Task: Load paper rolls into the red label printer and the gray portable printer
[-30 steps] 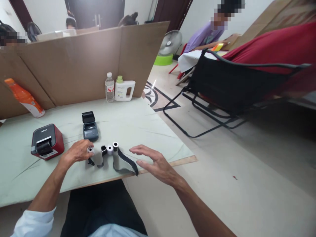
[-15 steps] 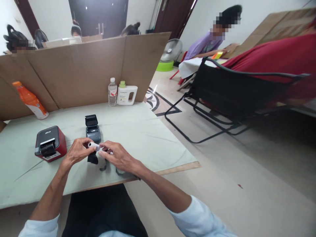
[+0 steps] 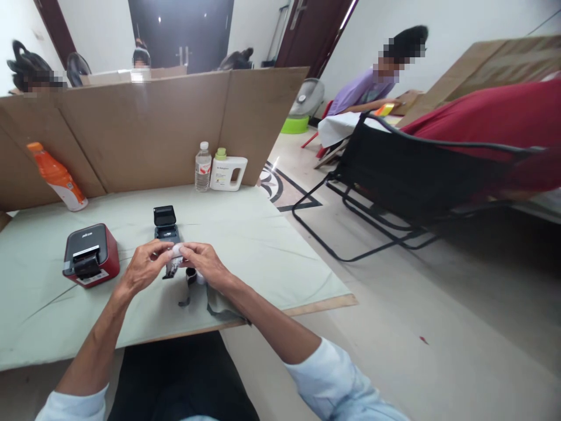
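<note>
Being pinched between the fingertips of the left hand and the right hand, a small white roll is held just on the near side of the dark device. Both hands are closed on the roll, one at each side. A patterned, dark-ended strip is hung down from it. The device's near end is partly covered by the left hand and the roll; its lid is flipped up. Nearer than the device and slightly right, a dark-lined roll is set on the surface, loose tail trailing; a second white roll is placed right beside it, partly covered by the right hand. Farther right of the device, a long strip is partly hidden by the right forearm. Left of the device, a red-and-black machine is placed. Behind and far left of the device, an orange bottle is stood before a cardboard panel; behind and right, a clear bottle and a white jug are stood side by side. Well right, off the surface, a black folding chair is seen.
</note>
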{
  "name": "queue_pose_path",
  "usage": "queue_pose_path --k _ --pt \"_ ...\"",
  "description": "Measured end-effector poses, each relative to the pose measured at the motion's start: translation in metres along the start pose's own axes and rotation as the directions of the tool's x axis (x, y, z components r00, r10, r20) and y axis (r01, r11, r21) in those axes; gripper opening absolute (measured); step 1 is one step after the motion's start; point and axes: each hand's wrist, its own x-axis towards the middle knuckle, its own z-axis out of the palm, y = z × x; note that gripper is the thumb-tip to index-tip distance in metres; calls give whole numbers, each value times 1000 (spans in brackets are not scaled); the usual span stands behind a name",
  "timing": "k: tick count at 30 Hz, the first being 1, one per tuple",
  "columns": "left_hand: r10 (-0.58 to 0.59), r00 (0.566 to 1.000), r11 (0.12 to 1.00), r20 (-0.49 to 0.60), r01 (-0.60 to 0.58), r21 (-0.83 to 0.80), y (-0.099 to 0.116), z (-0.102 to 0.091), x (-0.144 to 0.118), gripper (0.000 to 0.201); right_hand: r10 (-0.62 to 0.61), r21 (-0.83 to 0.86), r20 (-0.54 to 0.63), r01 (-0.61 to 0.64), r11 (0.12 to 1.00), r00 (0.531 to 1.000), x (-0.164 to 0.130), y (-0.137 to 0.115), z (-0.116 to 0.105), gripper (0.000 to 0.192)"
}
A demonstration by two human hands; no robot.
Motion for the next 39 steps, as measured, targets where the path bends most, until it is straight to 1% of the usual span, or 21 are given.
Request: queue_pose_path --k 3,5,10,13,21,23,25,28,29,31,32,33,35,36,37,38,39 --pt "6 1000 1000 -27 -7 -26 -5 -9 0 25 46 140 2 -46 989 999 4 5 -3 51" --pt "18 999 999 -31 -19 -27 -10 -12 -2 23 59 203 19 -62 977 998 6 7 -2 49" --pt "39 998 995 39 -35 -93 -21 -11 -8 29 88 294 55 -100 950 995 8 10 -1 46" --pt "65 996 988 62 -56 -146 -23 -9 -11 35 99 313 59 -113 943 993 8 9 -1 45" --pt "41 998 987 -56 -49 -152 -23 -2 -9 26 91 269 113 -119 956 989 1 -7 3 51" --pt "16 997 986 -77 -29 -165 -24 0 -8 26 88 247 122 -116 962 989 0 -9 3 50" --pt "-34 995 977 -93 14 -212 -25 2 -8 28 90 221 135 -118 968 987 0 -7 1 50" --pt "-101 991 961 -89 74 -267 -25 4 -7 32 85 133 115 -100 986 990 4 0 -2 47" --pt "-99 991 967 -87 75 -244 -24 4 -7 32 71 76 93 -78 994 993 6 2 -2 44" --pt "-57 994 991 -92 45 -129 -21 4 -7 30 0 -96 52 5 995 999 8 4 -2 36" --pt "-29 994 998 -101 23 -56 -20 4 -7 29 -63 -208 46 71 975 997 9 4 -1 31" --pt "-2 994 1000 -113 3 11 -18 3 -7 29 -140 -326 53 150 933 989 9 3 1 27" --pt "41 990 996 -135 -29 90 -17 2 -8 28 -285 -518 112 300 801 952 6 -1 6 21" --pt "56 988 994 -144 -42 99 -17 2 -8 26 -331 -567 153 357 742 931 4 -4 8 21" --pt "70 986 994 -154 -57 91 -17 1 -9 24 -355 -582 186 394 711 916 2 -6 9 21" --pt "85 983 995 -163 -75 68 -18 0 -10 23 -359 -569 203 408 714 911 0 -7 10 25" --pt "100 980 995 -174 -95 37 -18 -1 -11 21 -345 -537 201 398 744 917 -2 -8 9 30"
